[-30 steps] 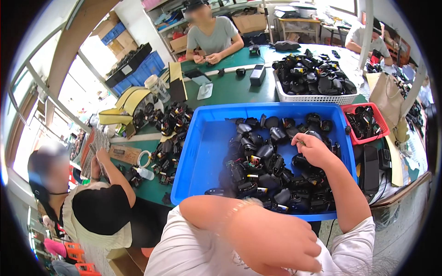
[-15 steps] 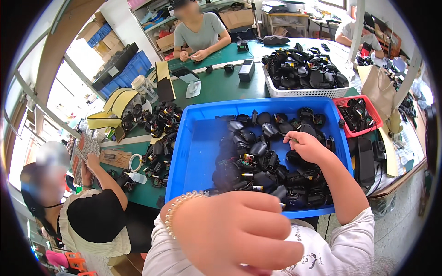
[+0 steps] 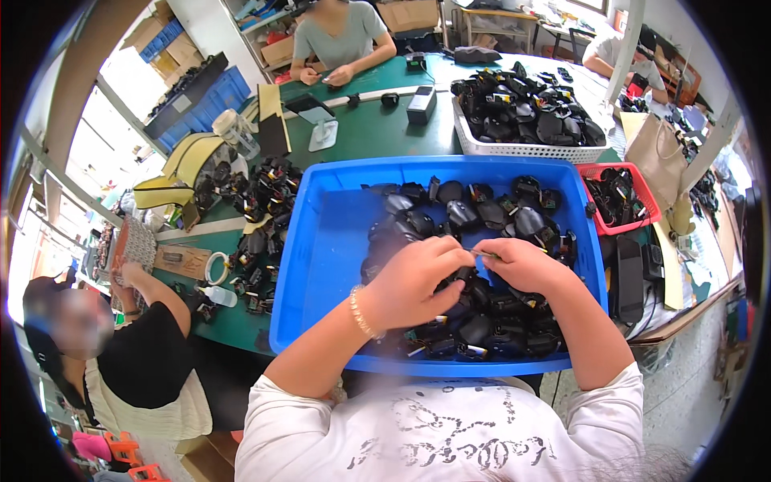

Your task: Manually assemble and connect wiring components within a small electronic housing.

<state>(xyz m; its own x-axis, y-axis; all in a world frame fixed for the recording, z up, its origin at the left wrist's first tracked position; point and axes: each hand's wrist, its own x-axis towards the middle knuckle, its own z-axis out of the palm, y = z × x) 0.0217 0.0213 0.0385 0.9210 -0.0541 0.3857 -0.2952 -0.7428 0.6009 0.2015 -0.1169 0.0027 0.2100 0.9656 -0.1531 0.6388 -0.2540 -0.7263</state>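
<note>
Over the blue tray (image 3: 321,321), my two hands meet fingertip to fingertip. My right hand (image 3: 526,265) pinches a small, thin, greenish piece (image 3: 485,254) that points toward the left hand. My left hand (image 3: 418,281), with a beaded bracelet (image 3: 360,312) at its wrist, is closed with curled fingers; whatever lies in them is hidden. Below and around both hands lie many black rounded plastic units (image 3: 462,213), some with wires, small boards and white-and-yellow parts showing. The tray's left part shows bare blue bottom.
A white basket (image 3: 530,150) heaped with black units and a red basket (image 3: 652,218) stand behind the tray. More black parts (image 3: 269,189) pile up at its left. One co-worker (image 3: 341,40) sits across the green table, another (image 3: 136,321) at my left, a third (image 3: 622,60) far right.
My left hand has moved from close below the camera, forward and down over the tray, to meet the right. My right hand has shifted slightly left and nearer. The view has tilted slightly.
</note>
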